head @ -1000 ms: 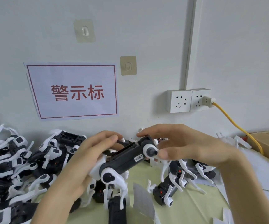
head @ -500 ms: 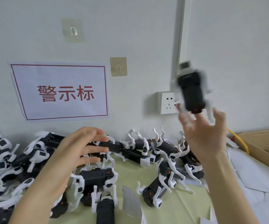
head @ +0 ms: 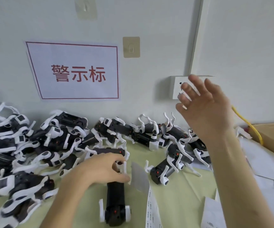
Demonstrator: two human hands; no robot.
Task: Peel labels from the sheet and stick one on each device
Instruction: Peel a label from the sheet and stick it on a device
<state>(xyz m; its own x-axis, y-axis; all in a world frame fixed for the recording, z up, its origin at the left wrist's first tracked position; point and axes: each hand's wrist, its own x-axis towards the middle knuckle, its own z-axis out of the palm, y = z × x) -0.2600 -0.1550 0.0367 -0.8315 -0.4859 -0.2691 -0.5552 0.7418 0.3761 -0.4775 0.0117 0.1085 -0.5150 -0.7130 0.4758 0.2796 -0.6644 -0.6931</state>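
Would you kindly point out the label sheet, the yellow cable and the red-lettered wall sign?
label sheet [head: 152, 209], head view, on its printed strip.
yellow cable [head: 254, 129], head view, mid-curve.
wall sign [head: 78, 74], head view, on the red characters.

Table [head: 179, 199] (green-covered) bears devices [head: 54, 145], sheets [head: 264, 165].

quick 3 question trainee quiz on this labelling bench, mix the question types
1. True or false: the raised right hand holds a device.
2. What does the left hand grip? A) yellow cable B) black-and-white legged device C) cardboard box
3. Fill in: the curled white label sheet lies to the ___ of the black-and-white legged device nearest the camera.

Key
1. False; its fingers are spread and empty.
2. B
3. right
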